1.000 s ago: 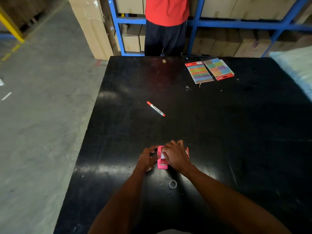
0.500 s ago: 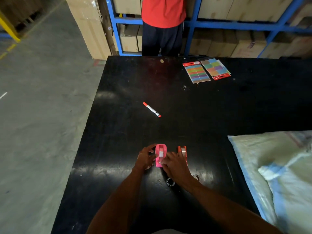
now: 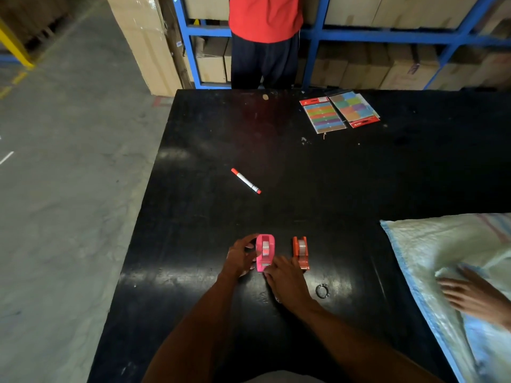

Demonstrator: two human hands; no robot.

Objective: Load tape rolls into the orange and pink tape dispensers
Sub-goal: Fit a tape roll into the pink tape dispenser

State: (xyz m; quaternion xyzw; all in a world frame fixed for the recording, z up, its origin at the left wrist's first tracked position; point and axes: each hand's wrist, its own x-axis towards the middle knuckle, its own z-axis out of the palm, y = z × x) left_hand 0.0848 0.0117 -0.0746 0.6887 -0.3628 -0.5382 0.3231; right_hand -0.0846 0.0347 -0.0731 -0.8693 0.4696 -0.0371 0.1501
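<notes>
While the left hand cups the pink dispenser at lower centre of the table and the right hand rests loosely open at its near end, orange dispenser just right, both look light, rigid plastic, best held by the side walls.

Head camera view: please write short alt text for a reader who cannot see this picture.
A person's left hand and right hand hold a pink tape dispenser on a black table, with an orange tape dispenser just to its right. A marker and two sticky-flag packs lie farther away; a woven sack lies at the right.
</notes>
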